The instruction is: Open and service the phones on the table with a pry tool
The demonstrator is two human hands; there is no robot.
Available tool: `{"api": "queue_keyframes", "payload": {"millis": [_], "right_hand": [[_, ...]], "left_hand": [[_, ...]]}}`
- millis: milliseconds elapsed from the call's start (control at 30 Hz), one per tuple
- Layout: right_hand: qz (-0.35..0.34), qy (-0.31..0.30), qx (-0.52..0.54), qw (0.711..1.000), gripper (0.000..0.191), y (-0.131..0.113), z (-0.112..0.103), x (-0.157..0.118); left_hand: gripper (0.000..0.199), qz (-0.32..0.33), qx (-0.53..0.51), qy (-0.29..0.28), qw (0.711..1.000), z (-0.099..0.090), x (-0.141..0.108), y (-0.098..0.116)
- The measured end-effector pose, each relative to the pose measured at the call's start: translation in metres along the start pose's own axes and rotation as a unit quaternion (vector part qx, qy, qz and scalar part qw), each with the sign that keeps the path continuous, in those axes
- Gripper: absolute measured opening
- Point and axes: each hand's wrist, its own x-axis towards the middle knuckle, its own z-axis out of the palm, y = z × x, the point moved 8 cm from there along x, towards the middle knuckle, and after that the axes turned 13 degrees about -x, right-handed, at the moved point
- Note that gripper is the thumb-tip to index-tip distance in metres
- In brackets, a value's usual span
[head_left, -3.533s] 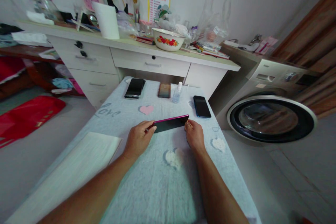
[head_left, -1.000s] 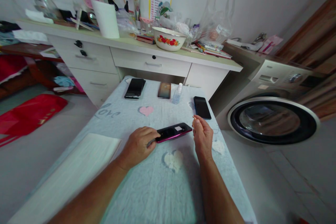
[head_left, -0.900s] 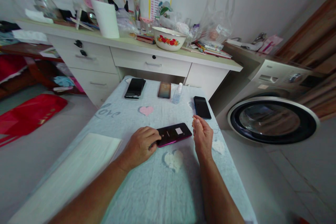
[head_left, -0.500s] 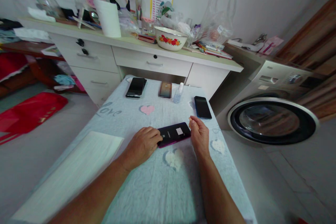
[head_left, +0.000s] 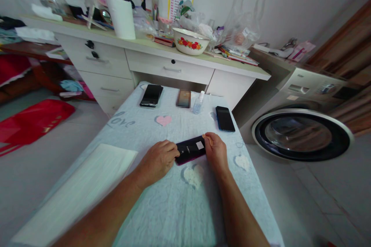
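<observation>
A dark smartphone with a purplish edge lies back up in front of me, a small white label on its back. My left hand is closed on the phone's left end, fingertips over its edge. At the right end, my right hand is in a pinch, its fingers against the phone's upper right corner. Something small and yellowish shows at those fingertips, too small to name. Farther back stand a clear spray bottle and a pixelated brownish object.
Stacked dark phones lie back left, another phone at the right edge. A pale flat sheet covers the table's left side. Behind is a cluttered white desk with a flowered bowl; a washing machine stands right.
My right hand has moved slightly left, from beside the phone's right end onto its upper right corner. My left hand keeps its hold on the left end.
</observation>
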Motion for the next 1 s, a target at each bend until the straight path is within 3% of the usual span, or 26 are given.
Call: {"api": "queue_keyframes", "payload": {"millis": [133,333,433,767,1000], "right_hand": [[-0.027,-0.015,-0.045,0.999,0.028,-0.003,0.004,0.0],[-0.012,-0.045,-0.094,0.994,0.024,-0.004,0.006,-0.002],[0.009,-0.058,-0.121,0.991,0.022,-0.003,0.007,-0.003],[0.015,-0.106,-0.239,0.965,0.029,-0.007,0.012,-0.007],[-0.047,-0.124,-0.212,0.968,0.027,-0.031,0.018,-0.014]], "left_hand": [[0.019,-0.034,-0.02,0.036,0.999,-0.006,0.001,0.001],[0.065,-0.1,0.007,0.061,0.993,-0.004,0.001,-0.01],[0.076,-0.132,0.017,0.061,0.989,0.0,0.0,-0.019],[0.061,-0.157,0.006,0.063,0.985,0.002,0.0,-0.022],[0.058,-0.154,0.0,0.065,0.986,0.001,0.001,-0.025]]}}
